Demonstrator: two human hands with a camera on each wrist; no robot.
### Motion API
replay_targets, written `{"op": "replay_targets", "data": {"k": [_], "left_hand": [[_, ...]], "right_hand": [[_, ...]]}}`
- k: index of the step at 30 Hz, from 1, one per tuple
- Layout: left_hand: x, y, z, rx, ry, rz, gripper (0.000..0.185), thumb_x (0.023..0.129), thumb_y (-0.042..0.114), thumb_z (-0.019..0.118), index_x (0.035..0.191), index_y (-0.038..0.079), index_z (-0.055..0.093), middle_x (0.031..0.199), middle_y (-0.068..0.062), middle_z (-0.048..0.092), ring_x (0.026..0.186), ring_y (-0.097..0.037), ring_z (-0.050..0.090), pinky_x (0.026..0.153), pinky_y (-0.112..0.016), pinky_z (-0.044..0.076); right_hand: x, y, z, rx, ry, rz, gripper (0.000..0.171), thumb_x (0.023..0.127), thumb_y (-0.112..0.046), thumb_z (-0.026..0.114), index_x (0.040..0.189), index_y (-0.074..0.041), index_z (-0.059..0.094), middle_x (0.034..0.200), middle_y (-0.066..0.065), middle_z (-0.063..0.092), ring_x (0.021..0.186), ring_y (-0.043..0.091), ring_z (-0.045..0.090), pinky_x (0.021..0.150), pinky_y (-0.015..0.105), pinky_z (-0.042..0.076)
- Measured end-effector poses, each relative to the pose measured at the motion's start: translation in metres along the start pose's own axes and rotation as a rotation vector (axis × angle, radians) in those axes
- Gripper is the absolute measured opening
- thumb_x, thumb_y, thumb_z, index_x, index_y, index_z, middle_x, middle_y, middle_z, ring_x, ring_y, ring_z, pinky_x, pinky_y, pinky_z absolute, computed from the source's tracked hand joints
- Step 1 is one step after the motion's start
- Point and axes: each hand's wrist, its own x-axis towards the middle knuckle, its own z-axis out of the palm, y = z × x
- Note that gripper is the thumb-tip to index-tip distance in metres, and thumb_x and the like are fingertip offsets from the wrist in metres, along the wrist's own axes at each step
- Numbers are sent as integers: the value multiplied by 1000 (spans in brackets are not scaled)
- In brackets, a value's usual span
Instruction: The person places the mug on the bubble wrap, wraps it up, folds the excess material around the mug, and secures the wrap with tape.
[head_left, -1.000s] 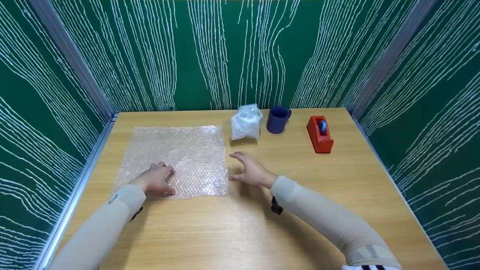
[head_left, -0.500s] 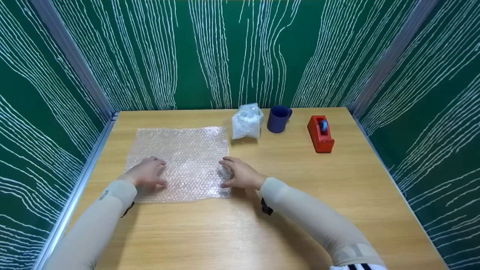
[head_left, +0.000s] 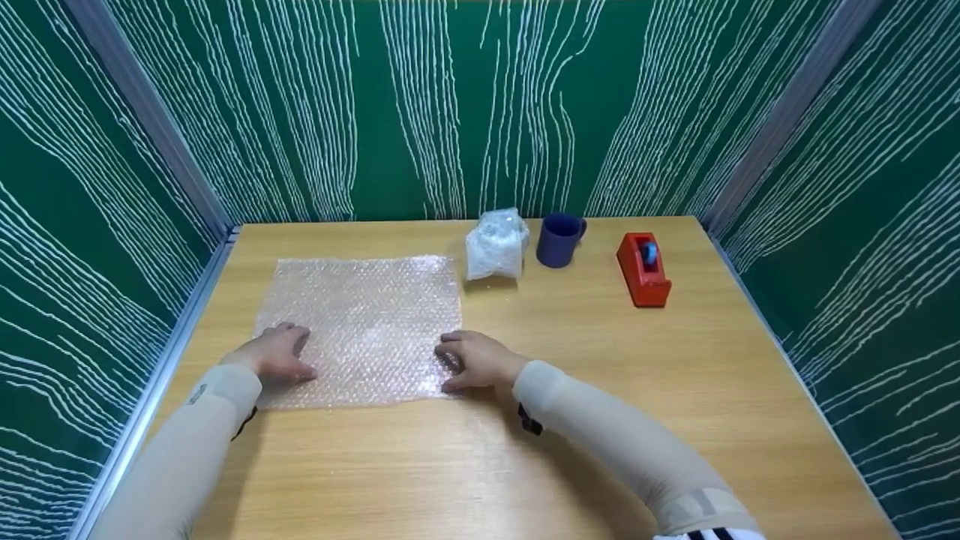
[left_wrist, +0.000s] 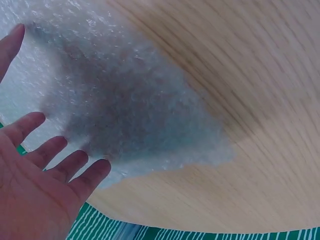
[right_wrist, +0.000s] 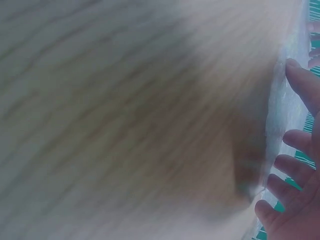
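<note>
A clear sheet of bubble wrap [head_left: 375,315] lies flat on the left half of the wooden table. Over its left edge, near the front corner, is my left hand [head_left: 274,354]; the left wrist view shows the palm and spread fingers of that hand [left_wrist: 45,185] with nothing gripped. My right hand [head_left: 480,361] rests at the sheet's right edge, fingertips on or just above the plastic. In the right wrist view the fingers of the right hand [right_wrist: 300,172] are slightly bent along the bubble wrap [right_wrist: 282,107], not closed round it.
Behind the sheet stand a bundle wrapped in bubble wrap [head_left: 496,246] and a dark blue mug [head_left: 556,241]. Farther right is a red tape dispenser [head_left: 643,274] with a blue roll. Green walls with white lines [head_left: 409,112] enclose the table at the back and sides.
The bubble wrap has shifted slightly right. My left hand has moved left toward the sheet's left edge. My right hand has come left onto the right edge, then slightly nearer me.
</note>
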Motion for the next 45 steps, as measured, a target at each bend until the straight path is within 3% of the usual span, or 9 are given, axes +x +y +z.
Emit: {"op": "replay_targets", "data": {"k": [8,10,14,18,22,25,31,38,45], "left_hand": [[4,-5,-4,62,38,151,78,91,34,83,147,-12,55,145,-37,56,139,-59,50,121,-70,41],[5,-6,-5,68,45,162,74,91,32,84,144,-12,58,140,-36,60,134,-58,55,118,-70,43],[6,-7,-4,4,47,119,71,93,30,82,147,-9,57,145,-34,60,139,-54,55,122,-68,40],[8,-11,-2,-88,98,50,70,97,26,77,152,-8,51,155,-35,53,146,-54,49,125,-69,36],[9,-14,-1,-194,134,-58,78,101,28,72,162,-7,38,161,-35,43,149,-54,45,125,-70,35],[11,-12,1,-255,125,-97,87,101,29,71,166,-7,27,165,-37,35,152,-56,40,127,-70,32],[15,-5,7,-297,140,-89,95,98,25,74,165,-14,20,168,-42,28,156,-59,31,129,-70,28],[24,-1,12,-278,178,-25,88,96,21,78,157,-22,30,156,-45,44,144,-60,47,123,-68,40],[29,8,18,-376,164,5,89,94,16,79,160,-18,29,157,-43,44,146,-57,47,123,-66,41]], "right_hand": [[-7,5,1,-23,38,-84,65,84,-41,94,136,-7,74,147,18,68,138,38,61,123,47,47],[-10,8,2,-20,36,-93,62,83,-40,94,133,-9,76,144,16,69,135,37,63,120,46,49],[-19,12,0,2,21,-90,59,81,-40,96,130,-11,78,143,13,70,134,35,62,119,47,49],[-31,18,-2,14,4,-98,60,79,-40,96,130,-12,78,143,13,69,134,34,61,119,48,49],[-44,25,-3,14,-1,-118,59,77,-39,98,127,-13,79,138,11,71,127,31,62,114,45,52],[-52,29,-4,26,-3,-130,59,76,-38,99,125,-13,79,133,9,72,123,29,63,110,44,54],[-62,33,-5,20,-25,-165,61,76,-39,99,128,-14,77,127,6,74,118,25,64,106,41,55],[-71,40,-11,17,-18,-172,61,80,-40,97,130,-12,77,124,7,73,114,25,65,101,40,57],[-73,50,-21,65,49,-52,78,81,-39,96,146,-6,67,150,22,61,138,41,57,122,54,46]]}}
